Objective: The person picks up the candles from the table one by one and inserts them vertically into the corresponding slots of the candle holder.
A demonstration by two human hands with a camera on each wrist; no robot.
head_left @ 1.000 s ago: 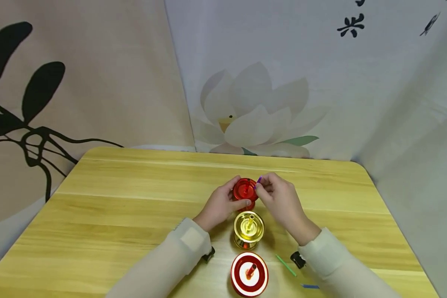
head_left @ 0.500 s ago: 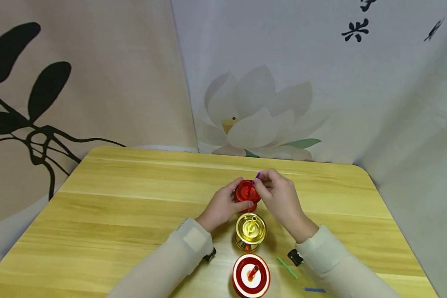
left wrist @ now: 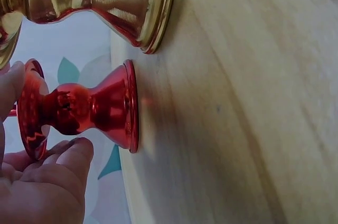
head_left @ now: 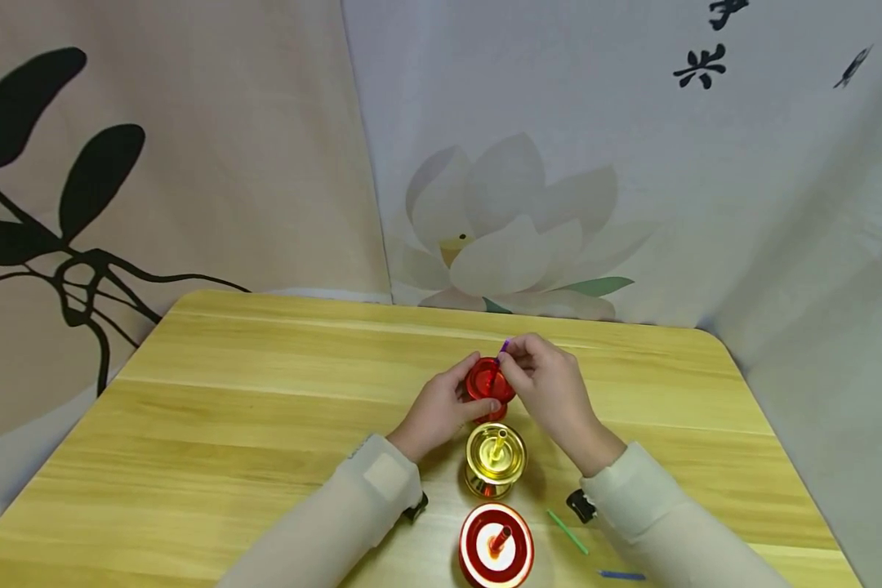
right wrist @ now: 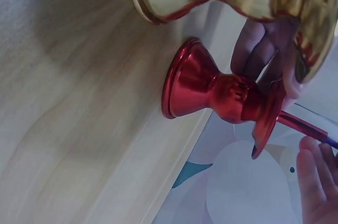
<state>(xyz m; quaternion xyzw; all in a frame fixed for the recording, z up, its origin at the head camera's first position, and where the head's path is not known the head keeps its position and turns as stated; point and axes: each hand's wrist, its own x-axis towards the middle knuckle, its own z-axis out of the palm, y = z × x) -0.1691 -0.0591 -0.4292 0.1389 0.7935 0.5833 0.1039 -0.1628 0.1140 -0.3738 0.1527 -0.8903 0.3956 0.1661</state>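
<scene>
A shiny red metal candlestick (right wrist: 235, 97) stands upright at the far end of a row, a thin tube rising from its dish. My left hand (head_left: 437, 408) grips its dish, thumb on the near side and fingers around the far side. With thumb and forefinger, my right hand (head_left: 551, 388) pinches a thin purple stick (head_left: 505, 346) just over the tube. In the right wrist view the stick's lower end meets the tube's mouth (right wrist: 323, 135). Just nearer stands a gold candlestick (head_left: 496, 457) of similar shape.
Closest to me is a larger red candlestick (head_left: 470, 543) with a white-ringed dish. A green stick (head_left: 567, 532) and a blue stick (head_left: 621, 575) lie on the wooden table (head_left: 265, 408) to the right. A printed cloth (head_left: 544, 163) hangs behind the table.
My right hand has shifted slightly left, bringing the purple stick from beside the red candlestick's tube to its mouth, now more upright. My left hand keeps its grip. The head view has tilted slightly.
</scene>
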